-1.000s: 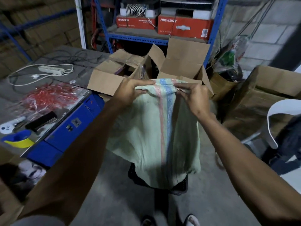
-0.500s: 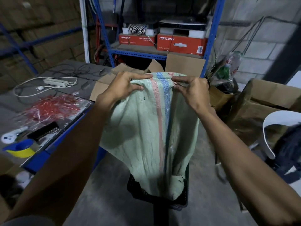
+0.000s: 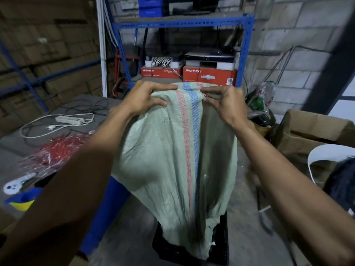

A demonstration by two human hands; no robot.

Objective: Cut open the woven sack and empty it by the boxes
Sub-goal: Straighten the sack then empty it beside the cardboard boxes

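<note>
A pale green woven sack with a red and a blue stripe hangs upside down in front of me. My left hand grips its top edge left of the stripes and my right hand grips it right of them. The sack's open, frayed lower end dangles into a black crate on the floor. The sack hides the cardboard boxes behind it; one brown open box shows at the right.
A grey table at the left carries a white power strip, cables, red plastic pieces and a blue-yellow tape roll. A blue shelf rack with red boxes stands behind. A white chair stands at the right.
Both hands have lifted the sack higher, so it hangs longer and now covers the open cardboard boxes behind it. Its lower end has risen toward the crate's rim.
</note>
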